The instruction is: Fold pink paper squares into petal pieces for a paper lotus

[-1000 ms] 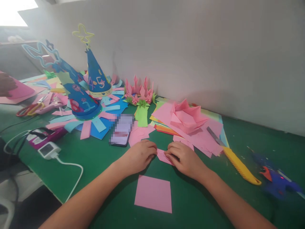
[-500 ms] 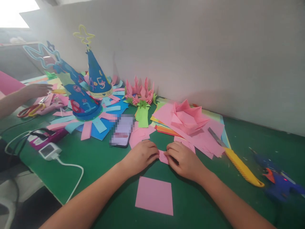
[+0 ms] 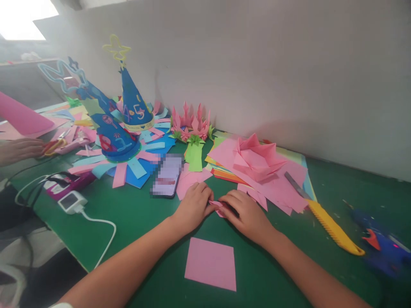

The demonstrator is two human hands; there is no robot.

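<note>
Between my two hands is a small folded piece of pink paper [image 3: 218, 207], mostly covered by my fingers. My left hand [image 3: 195, 207] pinches its left end, and my right hand [image 3: 245, 211] grips the right end with thumb and fingers. Closer to me, a flat pink paper square [image 3: 211, 264] lies on the green table [image 3: 154, 261]. Just beyond my hands are more pink paper pieces [image 3: 255, 194] and a smartphone [image 3: 167, 176] with a blurred screen.
A pink folded paper flower [image 3: 257, 158] sits on stacked coloured paper. To the right lie a yellow utility knife [image 3: 335, 226], blade out, and a blue glue gun [image 3: 385, 244]. Blue cone hats [image 3: 117, 134] stand left, near a charger [image 3: 72, 202] and another person's hand [image 3: 22, 150].
My hands have turned the small pink paper, which now shows less of its face. At the left, the other person's hand has moved down towards the scissors, and a pink cone has come into view.
</note>
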